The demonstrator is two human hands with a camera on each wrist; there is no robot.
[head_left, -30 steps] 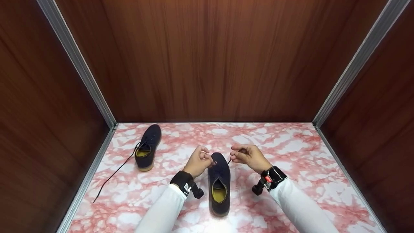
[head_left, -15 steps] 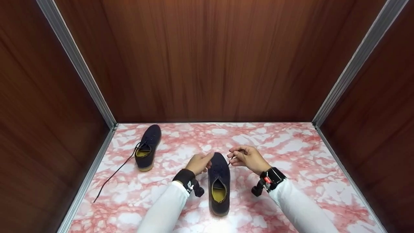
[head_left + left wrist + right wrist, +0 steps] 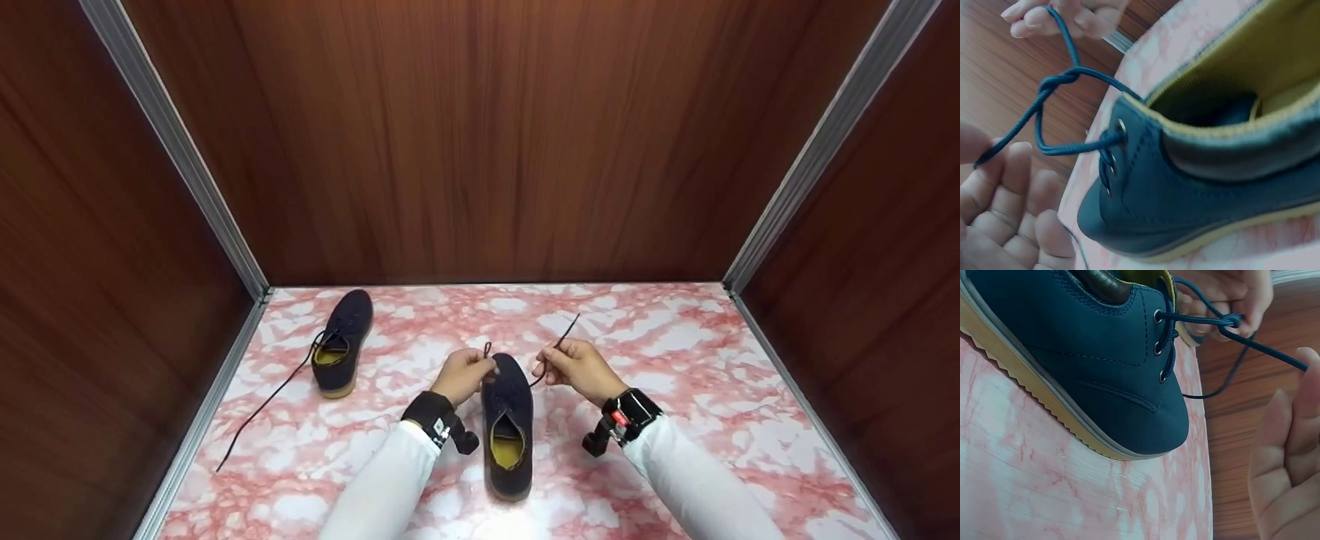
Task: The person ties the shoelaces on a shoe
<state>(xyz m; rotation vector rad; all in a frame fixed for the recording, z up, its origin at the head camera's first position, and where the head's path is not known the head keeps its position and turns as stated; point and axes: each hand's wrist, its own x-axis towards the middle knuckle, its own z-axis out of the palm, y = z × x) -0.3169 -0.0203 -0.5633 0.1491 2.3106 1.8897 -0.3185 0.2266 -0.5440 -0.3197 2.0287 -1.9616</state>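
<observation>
Near shoe (image 3: 510, 397): I have it low in the centre of my head view, dark blue, sole down, toe toward the top of the frame, yellow lining showing in its opening.
Lace (image 3: 1072, 148): it comes out of the near shoe's eyelets (image 3: 1158, 316) and reaches both hands; in my right wrist view one length also curves down behind the toe.
Knot (image 3: 1061, 79): I see it at the upper left of my left wrist view, a twist of lace in the air between the hands, off the leather.
Left hand (image 3: 459, 375): at the left of the toe, thumb and fingers pinching the lace; in my head view a small loop stands up above the fingertips.
Right hand (image 3: 581, 367): at the right of the toe, grasping the lace between its fingertips; a free end slants past them toward the upper right.
Far shoe (image 3: 352, 319): left of centre in my head view, also dark blue and sole down, well apart from both hands.
Far lace (image 3: 268, 399): it trails from that shoe toward the lower left.
Wrists: I see black bands (image 3: 430, 414) over white sleeves (image 3: 382, 480) entering from the bottom edge.
Surroundings: red-and-white marbled table (image 3: 660, 322), brown wood-grain wall (image 3: 480, 150) filling the upper frame.
</observation>
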